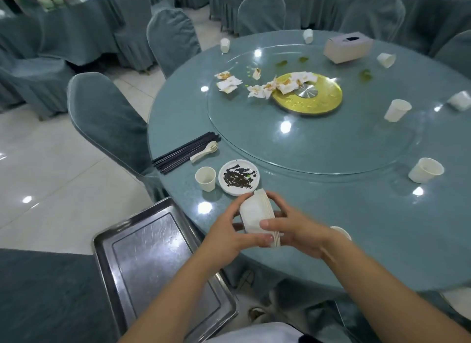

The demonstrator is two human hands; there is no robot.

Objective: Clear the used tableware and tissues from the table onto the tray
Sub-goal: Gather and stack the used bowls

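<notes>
Stack of white bowls (255, 213) tipped on its side just above the near edge of the table (356, 230), gripped from both ends. Left hand (228, 231) curls round the base end; right hand (299, 230) wraps the rims. Metal tray (102, 253) sits low and left, just beside the table edge. Just beyond the hands: white plate (239, 177) smeared dark, paper cup (205, 178) upright and touching its left side. Further left, black chopsticks (186, 151) bundled, with a white spoon (204, 152) alongside. Crumpled tissues (229, 82) are scattered on the glass turntable (293, 148). More cups stand around the rim.
</notes>
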